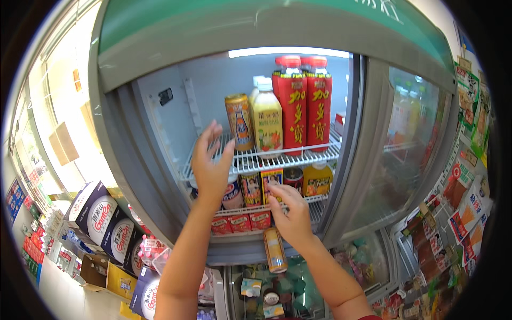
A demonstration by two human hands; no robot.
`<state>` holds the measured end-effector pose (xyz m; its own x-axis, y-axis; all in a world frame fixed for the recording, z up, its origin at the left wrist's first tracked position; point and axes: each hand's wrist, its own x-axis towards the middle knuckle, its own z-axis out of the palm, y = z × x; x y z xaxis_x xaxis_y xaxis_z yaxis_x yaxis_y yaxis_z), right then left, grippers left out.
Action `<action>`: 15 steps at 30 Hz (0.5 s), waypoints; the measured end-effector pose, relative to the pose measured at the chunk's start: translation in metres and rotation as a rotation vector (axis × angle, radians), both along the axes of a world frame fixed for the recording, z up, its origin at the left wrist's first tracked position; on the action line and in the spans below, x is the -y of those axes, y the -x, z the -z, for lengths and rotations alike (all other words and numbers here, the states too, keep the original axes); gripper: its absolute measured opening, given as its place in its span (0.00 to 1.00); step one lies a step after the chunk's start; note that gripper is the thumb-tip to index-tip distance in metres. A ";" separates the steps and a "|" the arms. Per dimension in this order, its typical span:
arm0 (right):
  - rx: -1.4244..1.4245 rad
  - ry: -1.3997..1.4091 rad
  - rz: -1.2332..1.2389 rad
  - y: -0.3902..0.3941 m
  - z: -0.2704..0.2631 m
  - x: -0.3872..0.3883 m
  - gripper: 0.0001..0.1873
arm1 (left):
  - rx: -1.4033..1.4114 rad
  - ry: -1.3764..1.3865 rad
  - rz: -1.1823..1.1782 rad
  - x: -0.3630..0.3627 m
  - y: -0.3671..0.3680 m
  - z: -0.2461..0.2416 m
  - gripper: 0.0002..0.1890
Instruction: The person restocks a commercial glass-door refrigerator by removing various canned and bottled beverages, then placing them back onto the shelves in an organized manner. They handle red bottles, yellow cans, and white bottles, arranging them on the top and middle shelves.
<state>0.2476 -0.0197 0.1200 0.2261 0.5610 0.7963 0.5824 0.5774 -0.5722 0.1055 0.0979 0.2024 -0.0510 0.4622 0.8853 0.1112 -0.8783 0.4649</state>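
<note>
My left hand (pixel 210 160) is raised with its fingers apart and nothing in it, by the front left of a white wire shelf (pixel 304 156). Just right of it on that shelf stands an orange drink can (pixel 239 122). A yellow drink bottle (pixel 268 124) and several red bottles (pixel 294 112) stand farther right. My right hand (pixel 292 212), empty with fingers spread, is in front of the lower shelf, overlapping a yellow carton (pixel 272 176) in the view. Below it, a second orange can (pixel 275 252) stands slightly tilted in the view; its support is unclear.
The fridge's sliding glass door (pixel 408 152) is pushed to the right. Red cartons (pixel 240 224) line a bottom shelf. A glass-topped freezer (pixel 296 288) lies below. Stacked drink boxes (pixel 100 224) stand at left; packaged snacks (pixel 460 188) hang at right.
</note>
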 end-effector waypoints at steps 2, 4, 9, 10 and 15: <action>-0.065 0.189 -0.005 -0.011 0.034 0.017 0.14 | 0.010 0.357 0.155 0.058 0.010 0.042 0.20; -0.132 0.417 -0.016 -0.020 0.067 0.027 0.16 | -0.059 0.389 0.255 0.087 0.017 0.100 0.13; -0.020 0.798 0.064 -0.027 0.130 0.039 0.25 | -0.020 1.043 0.398 0.111 0.024 0.237 0.23; -0.002 0.808 0.071 -0.026 0.143 0.037 0.26 | -0.036 1.114 0.405 0.116 0.020 0.248 0.26; 0.016 0.899 0.076 -0.022 0.176 0.028 0.27 | -0.044 1.197 0.425 0.123 0.005 0.270 0.36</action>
<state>0.2697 -0.0478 -0.0557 0.2808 0.9574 0.0677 0.6127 -0.1245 -0.7805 0.1003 -0.0247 -0.0676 0.3162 0.9436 -0.0981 -0.0395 0.1164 0.9924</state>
